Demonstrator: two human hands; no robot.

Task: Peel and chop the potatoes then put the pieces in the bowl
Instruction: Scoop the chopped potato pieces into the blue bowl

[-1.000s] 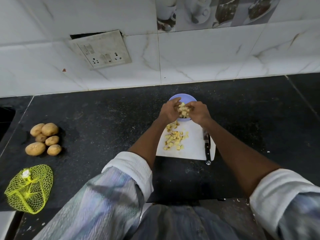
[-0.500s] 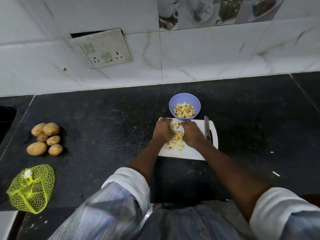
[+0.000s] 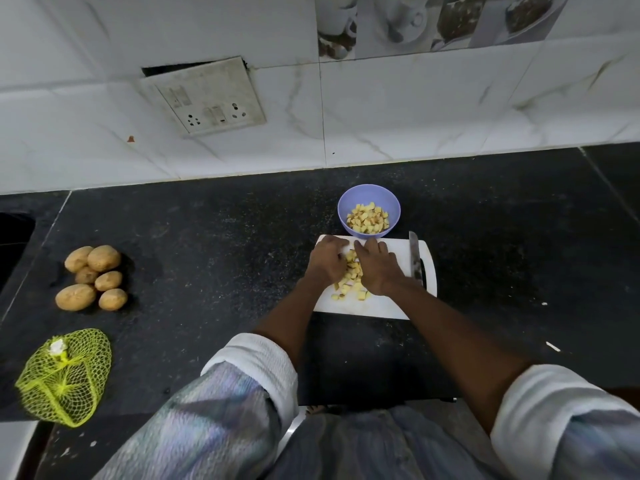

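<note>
A white cutting board [image 3: 384, 306] lies on the black counter with a heap of yellow potato cubes [image 3: 351, 278] on it. My left hand [image 3: 327, 259] and my right hand [image 3: 377, 268] lie palm down on either side of the heap, fingers stretched forward, cupping it between them. Just beyond the board stands a lilac bowl [image 3: 346, 206] holding chopped potato pieces [image 3: 367, 219]. A knife [image 3: 415, 259] lies along the board's right side, untouched.
Several whole unpeeled potatoes [image 3: 93, 277] sit in a cluster at the counter's left. A yellow mesh bag [image 3: 64, 377] lies near the front left edge. A tiled wall with a switch plate [image 3: 204, 97] rises behind the counter.
Both hands came back from over the bowl, where they held cubes, down onto the board and now close in around the remaining heap.
</note>
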